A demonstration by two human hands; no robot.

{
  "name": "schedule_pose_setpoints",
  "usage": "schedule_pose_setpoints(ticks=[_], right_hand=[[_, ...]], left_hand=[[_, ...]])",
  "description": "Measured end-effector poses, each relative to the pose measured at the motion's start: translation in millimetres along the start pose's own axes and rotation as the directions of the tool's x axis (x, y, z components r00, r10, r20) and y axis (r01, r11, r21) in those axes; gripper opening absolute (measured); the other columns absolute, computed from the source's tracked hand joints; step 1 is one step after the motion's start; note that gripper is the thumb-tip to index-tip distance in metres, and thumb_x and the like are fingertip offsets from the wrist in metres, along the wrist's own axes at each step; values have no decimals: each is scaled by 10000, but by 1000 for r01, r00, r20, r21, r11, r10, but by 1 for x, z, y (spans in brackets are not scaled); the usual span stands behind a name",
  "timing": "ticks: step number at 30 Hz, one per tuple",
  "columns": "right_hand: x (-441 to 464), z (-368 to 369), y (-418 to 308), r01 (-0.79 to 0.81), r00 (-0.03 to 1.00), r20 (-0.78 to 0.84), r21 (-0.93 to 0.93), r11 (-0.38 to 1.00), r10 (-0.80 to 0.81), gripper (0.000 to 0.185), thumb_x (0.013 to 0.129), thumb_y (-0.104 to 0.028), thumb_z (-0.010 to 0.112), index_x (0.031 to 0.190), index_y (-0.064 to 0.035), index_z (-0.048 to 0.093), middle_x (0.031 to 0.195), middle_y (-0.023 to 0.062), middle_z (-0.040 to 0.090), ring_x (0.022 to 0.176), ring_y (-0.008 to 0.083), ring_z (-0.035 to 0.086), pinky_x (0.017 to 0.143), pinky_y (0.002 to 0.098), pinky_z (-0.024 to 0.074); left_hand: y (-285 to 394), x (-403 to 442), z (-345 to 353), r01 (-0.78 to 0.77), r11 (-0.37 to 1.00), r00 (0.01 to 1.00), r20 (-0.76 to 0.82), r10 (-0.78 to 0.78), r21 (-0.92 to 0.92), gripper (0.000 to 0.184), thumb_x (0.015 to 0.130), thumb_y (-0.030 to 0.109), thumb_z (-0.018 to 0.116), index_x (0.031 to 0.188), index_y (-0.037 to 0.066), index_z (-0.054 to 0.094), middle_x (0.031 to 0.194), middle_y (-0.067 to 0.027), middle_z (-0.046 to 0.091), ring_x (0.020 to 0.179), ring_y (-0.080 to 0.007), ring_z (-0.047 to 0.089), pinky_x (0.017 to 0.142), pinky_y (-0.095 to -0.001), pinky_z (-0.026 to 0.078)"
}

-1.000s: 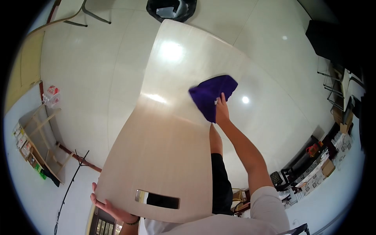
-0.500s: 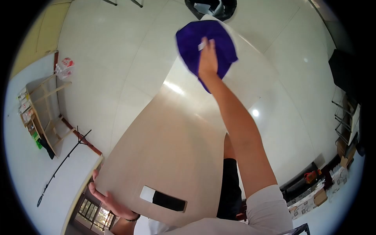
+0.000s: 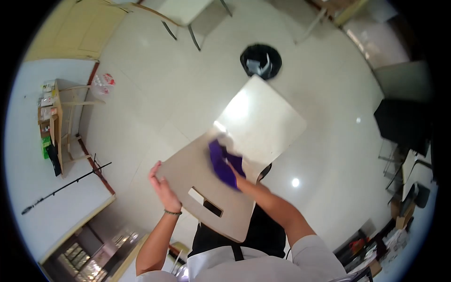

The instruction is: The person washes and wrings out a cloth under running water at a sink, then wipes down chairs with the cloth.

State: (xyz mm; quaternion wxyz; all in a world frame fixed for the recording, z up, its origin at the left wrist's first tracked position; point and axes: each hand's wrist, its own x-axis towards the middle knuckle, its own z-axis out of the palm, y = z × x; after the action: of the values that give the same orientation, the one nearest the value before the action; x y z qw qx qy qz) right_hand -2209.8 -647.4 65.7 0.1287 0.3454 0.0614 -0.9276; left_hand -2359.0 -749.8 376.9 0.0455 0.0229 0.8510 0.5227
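Observation:
A pale wooden chair (image 3: 181,171) with a one-piece curved back and seat stands in front of me, with an oblong slot cut near the top of the back. My left hand (image 3: 165,192), a dark bracelet at its wrist, holds the left edge of the backrest. On the front of the backrest, near the bend into the glossy seat, lies a purple cloth (image 3: 218,162), crumpled and blurred by motion. My right hand (image 3: 235,176) presses on it, its fingers partly hidden in the folds.
A black-lined bin (image 3: 260,62) with pale litter inside stands just beyond the seat's far corner. Farther off is another pale chair (image 3: 183,11). A wooden shelf (image 3: 56,122) and a thin black stand (image 3: 66,188) are at the left; dark furniture (image 3: 399,124) is at the right.
My right hand has drawn the purple cloth from the far part of the seat back toward me onto the backrest. My view has pulled back; my left hand stays at the chair's edge.

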Motion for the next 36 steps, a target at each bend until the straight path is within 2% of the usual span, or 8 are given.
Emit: schedule_pose_setpoints(ticks=[1, 6, 13, 18, 24, 25, 30, 36], right_hand=[[-61, 78, -34, -242, 918, -318, 28, 970, 238, 426, 1054, -321, 392, 1382, -63, 477, 1251, 29, 570, 1136, 113, 527, 1012, 230, 399], [-111, 33, 47, -195, 977, -34, -562, 804, 213, 544, 1034, -433, 378, 1321, 16, 486, 1265, 111, 555, 1156, 199, 539, 1006, 281, 431], [-73, 153, 30, 529, 633, 605, -794, -301, -483, 451, 1012, -265, 367, 1313, 57, 462, 1253, 183, 516, 1158, 282, 506, 988, 370, 433], [-38, 247, -30, 290, 956, 264, -759, 584, -131, 477, 1079, -260, 261, 1496, -28, 261, 1516, 99, 323, 1381, 212, 332, 1166, 335, 239], [-108, 469, 26, -196, 913, -360, -802, 564, -194, 415, 975, -514, 397, 995, -172, 632, 954, 12, 624, 939, 195, 572, 867, 353, 468], [-93, 448, 15, 99, 957, 30, -969, 227, -289, 393, 982, -475, 412, 1016, -157, 641, 995, 27, 635, 967, 208, 572, 880, 371, 467], [-56, 444, -1, 82, 906, -83, -927, 365, -414, 347, 984, -321, 455, 1050, -44, 652, 1080, 117, 664, 1004, 259, 613, 834, 424, 518], [-34, 500, -20, 128, 883, -77, -909, 396, -463, 302, 955, -247, 487, 1081, -18, 638, 1097, 127, 663, 1006, 254, 624, 833, 405, 530]], left_hand=[[-1, 2, 3, 27, 998, 999, -20, -28, -60, 449, 1019, 321, 367, 1331, -1, 392, 1391, -173, 420, 1313, -283, 386, 1126, -400, 264], [-6, 0, 1, 30, 987, 997, -64, -40, -156, 439, 1051, 340, 325, 1307, 0, 430, 1337, -160, 480, 1276, -266, 424, 1115, -377, 281], [-18, 4, 2, -6, 997, 999, -37, 3, -82, 376, 1024, 203, 336, 1300, -18, 464, 1298, -212, 504, 1264, -363, 444, 1123, -413, 295], [-36, 16, -42, -27, 983, 967, 246, 72, -183, 486, 1006, 261, 401, 1412, -5, 385, 1448, -237, 404, 1356, -366, 377, 1137, -435, 288], [-129, 28, -244, -91, 992, 946, 320, 58, 91, 539, 968, 324, 489, 1406, 20, 412, 1395, -217, 485, 1275, -365, 476, 1074, -427, 379], [-166, 24, -284, -2, 987, 948, 315, -49, 159, 521, 961, 324, 499, 1382, 20, 445, 1359, -221, 519, 1242, -367, 506, 1055, -436, 399], [-371, -19, -505, 556, 610, 725, 29, -688, 565, 593, 963, 506, 394, 1374, 86, 477, 1355, -193, 538, 1230, -381, 515, 1032, -528, 394], [-307, 2, -671, 866, 490, 487, -394, -779, 103, 447, 959, 385, 441, 1199, 39, 589, 1119, -208, 662, 1033, -397, 624, 909, -472, 498]])
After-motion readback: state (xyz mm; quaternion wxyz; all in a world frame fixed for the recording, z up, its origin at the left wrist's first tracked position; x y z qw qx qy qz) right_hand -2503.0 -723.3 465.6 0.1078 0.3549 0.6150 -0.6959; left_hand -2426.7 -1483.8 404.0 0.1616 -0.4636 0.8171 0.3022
